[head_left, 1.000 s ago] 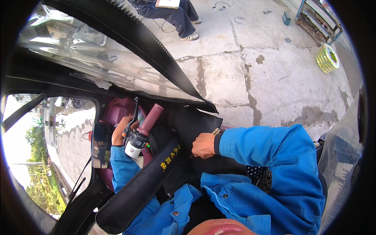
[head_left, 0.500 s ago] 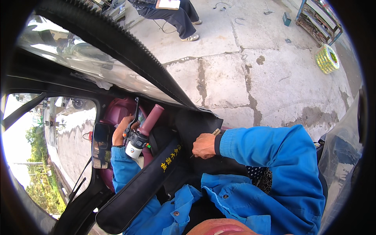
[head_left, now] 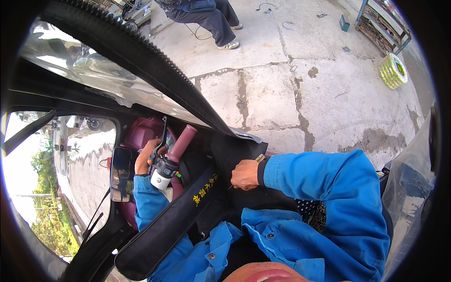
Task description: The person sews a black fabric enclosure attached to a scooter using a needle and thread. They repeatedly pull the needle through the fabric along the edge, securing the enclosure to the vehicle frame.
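My left hand (head_left: 144, 160) reaches behind the handlebar to the pink front panel (head_left: 143, 130) of a small covered vehicle. The black brake lever (head_left: 164, 131) and the grip assembly hide most of its fingers. Beside it are the pink handlebar grip (head_left: 182, 143) and the white-and-black switch housing (head_left: 161, 177). My right hand (head_left: 245, 175) is closed around a slim tool (head_left: 260, 159) above the black seat area. The tool's yellowish end sticks out by the wrist, and a thin tip shows below the fingers; its kind cannot be made out.
A long black padded cover (head_left: 164, 228) with yellow lettering slants before my chest. The zipped edge (head_left: 141, 58) of a clear curtain crosses overhead. A mirror (head_left: 122, 174) stands left. Outside, a person (head_left: 211, 21) sits on the concrete, with a yellow-green wrapped roll (head_left: 392, 71) at right.
The zipped curtain edge has shifted slightly. The white sheet on the seated person's lap is no longer seen; a dark blue bag shows there. Both my hands stay in place.
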Demonstrator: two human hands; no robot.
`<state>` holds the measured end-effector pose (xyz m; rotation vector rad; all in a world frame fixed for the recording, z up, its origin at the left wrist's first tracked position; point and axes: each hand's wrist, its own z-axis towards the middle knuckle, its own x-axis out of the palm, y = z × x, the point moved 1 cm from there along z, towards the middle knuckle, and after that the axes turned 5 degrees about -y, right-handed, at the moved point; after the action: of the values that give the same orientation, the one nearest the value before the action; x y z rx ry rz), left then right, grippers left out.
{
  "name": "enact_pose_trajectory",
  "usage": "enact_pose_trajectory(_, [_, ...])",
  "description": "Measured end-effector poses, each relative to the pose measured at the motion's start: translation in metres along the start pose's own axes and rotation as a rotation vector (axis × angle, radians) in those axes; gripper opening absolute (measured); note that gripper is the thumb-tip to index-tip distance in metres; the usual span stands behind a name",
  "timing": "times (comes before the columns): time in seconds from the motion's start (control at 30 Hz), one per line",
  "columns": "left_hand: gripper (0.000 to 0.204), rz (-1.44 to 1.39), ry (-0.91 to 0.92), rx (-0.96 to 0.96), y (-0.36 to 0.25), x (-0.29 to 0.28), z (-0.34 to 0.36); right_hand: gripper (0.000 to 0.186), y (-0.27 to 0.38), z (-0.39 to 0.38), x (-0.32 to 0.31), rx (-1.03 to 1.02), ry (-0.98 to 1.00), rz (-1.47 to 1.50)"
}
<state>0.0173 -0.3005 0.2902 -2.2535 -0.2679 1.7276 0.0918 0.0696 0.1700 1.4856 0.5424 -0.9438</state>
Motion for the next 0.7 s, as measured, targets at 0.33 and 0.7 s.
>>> enact_pose_trajectory(0.33, [0.033,-0.018,-0.106,0.035,0.003,0.003,-0.006,0.015,-0.001,0.002,0.006,0.063,-0.014,-0.003])
enact_pose_trajectory(0.7, [0.031,-0.195,-0.199,0.057,-0.016,0.001,-0.006,0.016,-0.002,0.002,0.005,0.051,-0.004,-0.003])
